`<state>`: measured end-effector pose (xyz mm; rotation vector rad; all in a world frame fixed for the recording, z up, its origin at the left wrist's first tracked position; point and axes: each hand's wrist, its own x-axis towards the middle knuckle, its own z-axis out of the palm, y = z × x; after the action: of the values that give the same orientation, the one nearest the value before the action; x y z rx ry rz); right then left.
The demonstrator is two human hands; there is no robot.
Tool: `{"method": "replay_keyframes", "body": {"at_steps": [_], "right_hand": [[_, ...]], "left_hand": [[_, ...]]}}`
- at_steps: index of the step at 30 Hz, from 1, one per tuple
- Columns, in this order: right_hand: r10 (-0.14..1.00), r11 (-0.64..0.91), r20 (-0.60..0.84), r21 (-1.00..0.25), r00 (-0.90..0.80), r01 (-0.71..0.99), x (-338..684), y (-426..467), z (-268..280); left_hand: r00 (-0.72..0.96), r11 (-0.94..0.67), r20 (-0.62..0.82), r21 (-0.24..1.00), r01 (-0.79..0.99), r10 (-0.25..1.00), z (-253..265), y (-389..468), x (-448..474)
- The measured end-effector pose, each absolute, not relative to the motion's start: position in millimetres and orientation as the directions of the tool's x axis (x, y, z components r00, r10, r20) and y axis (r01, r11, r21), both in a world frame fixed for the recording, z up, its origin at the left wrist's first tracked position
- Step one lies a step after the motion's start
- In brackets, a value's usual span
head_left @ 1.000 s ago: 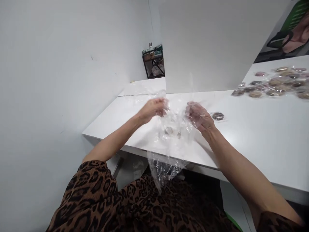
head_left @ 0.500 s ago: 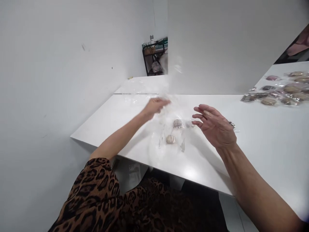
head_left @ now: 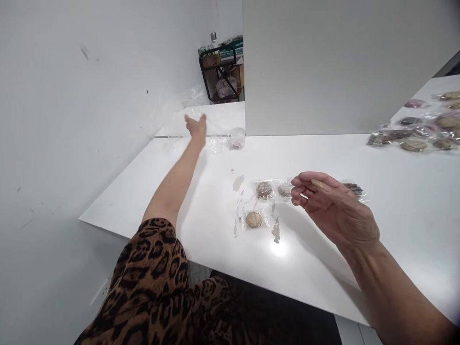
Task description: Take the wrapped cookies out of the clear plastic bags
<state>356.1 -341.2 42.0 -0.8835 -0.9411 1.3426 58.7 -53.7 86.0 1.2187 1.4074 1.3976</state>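
Note:
My left hand (head_left: 196, 128) is stretched out over the table's far left part, fingers spread and holding nothing. Just beyond it is a blurred clear plastic bag (head_left: 194, 97). My right hand (head_left: 332, 206) hovers above the table with loosely curled fingers and no visible object in them. Near it lie clear-wrapped cookies: a reddish-brown one (head_left: 264, 190), a pale one (head_left: 284, 190) partly behind my fingertips, and a tan one (head_left: 254, 219) closer to me. A dark wrapped piece (head_left: 354, 189) shows behind my right hand.
A crumpled clear bag (head_left: 236, 139) rests by the corner of the upright white panel (head_left: 316, 67). Several wrapped cookies (head_left: 413, 145) are piled at the far right. A white wall borders the table (head_left: 143, 177) on the left; a black shelf (head_left: 219, 72) stands behind.
My left hand has moved away from the cookies, up and to the left, and clear plastic now shows beyond it. The wrapped cookies are uncovered. My right hand's fingers have curled slightly.

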Motion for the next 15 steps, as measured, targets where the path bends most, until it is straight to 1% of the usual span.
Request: {"method": "replay_keyframes", "body": {"at_steps": [1, 2, 3, 5, 7, 10, 12, 14, 15], "right_hand": [[0.999, 0.034, 0.04, -0.924, -0.006, -0.382, 355.7, -341.4, 41.7], [0.999, 0.03, 0.037, -0.924, -0.012, -0.382, 355.2, -341.5, 41.2], [0.999, 0.026, 0.036, -0.923, -0.017, -0.383, 354.6, -341.5, 40.5], [0.999, 0.024, 0.035, -0.921, -0.022, -0.389, 353.3, -341.1, 38.8], [0.999, 0.021, 0.037, -0.917, -0.033, -0.397, 352.4, -340.3, 37.2], [0.996, 0.023, 0.055, -0.909, -0.065, -0.417, 351.9, -338.7, 36.1], [0.995, 0.022, 0.064, -0.896, -0.082, -0.443, 351.9, -338.1, 36.2], [0.994, 0.013, 0.064, -0.884, -0.092, -0.467, 351.7, -337.8, 36.7], [0.994, 0.01, 0.063, -0.88, -0.095, -0.476, 351.5, -337.7, 36.9]], "left_hand": [[-0.309, -0.092, 0.189, 0.949, 0.303, 0.932, 70.7, -58.6, 74.3], [-0.242, -0.104, 0.245, 0.872, 0.478, 0.939, 56.1, -62.7, 90.4], [-0.158, -0.108, 0.254, 0.785, 0.609, 0.954, 43.0, -65.7, 106.1], [0.005, -0.16, 0.244, 0.618, 0.77, 0.97, 22.4, -67.6, 132.3], [0.092, -0.182, 0.202, 0.49, 0.853, 0.975, 9.4, -65.3, 149.9], [0.093, -0.138, 0.153, 0.322, 0.937, 0.984, 0.0, -60.9, 162.9], [0.094, -0.135, 0.183, 0.227, 0.964, 0.979, -2.2, -61.5, 165.0], [0.119, -0.165, 0.223, 0.197, 0.966, 0.967, -2.0, -65.9, 162.7], [0.126, -0.179, 0.235, 0.217, 0.96, 0.964, -1.0, -69.4, 160.1]]}}
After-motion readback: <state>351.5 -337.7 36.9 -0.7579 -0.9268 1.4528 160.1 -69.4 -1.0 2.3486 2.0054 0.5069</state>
